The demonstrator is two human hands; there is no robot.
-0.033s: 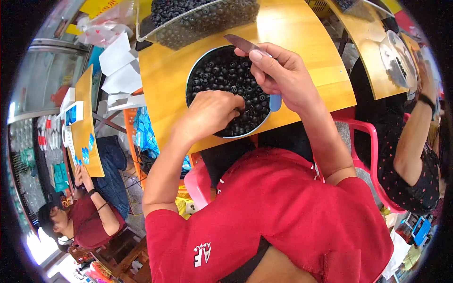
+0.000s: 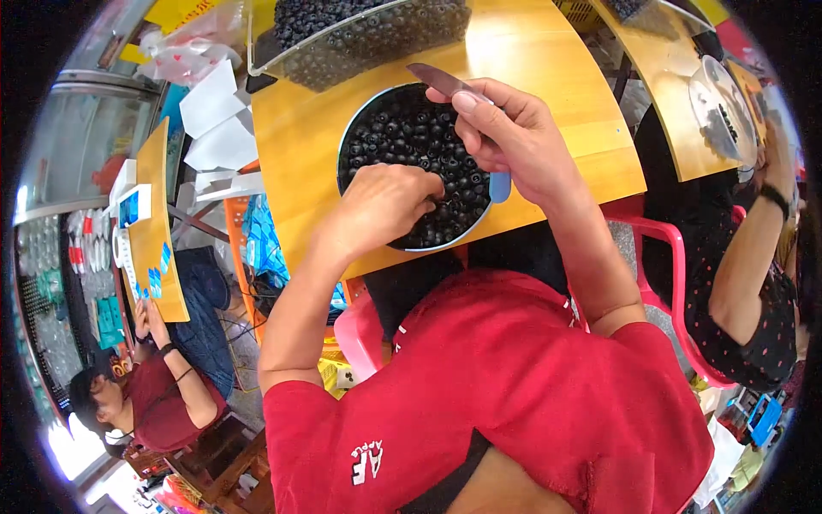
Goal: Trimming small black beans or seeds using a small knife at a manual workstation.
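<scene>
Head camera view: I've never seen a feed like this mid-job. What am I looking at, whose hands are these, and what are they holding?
This is one wide fisheye camera worn on a person's head, looking down, so straight edges bend near the rim. There is no machine, only two bare hands coming up from a red shirt. On the yellow wooden table sits a round bowl full of small dark round fruits. The left hand reaches into the bowl, fingers among the fruits. The right hand grips a small knife with a blue handle, blade pointing away over the bowl. A clear tray of more dark fruits lies beyond. Other people work at either side.
</scene>
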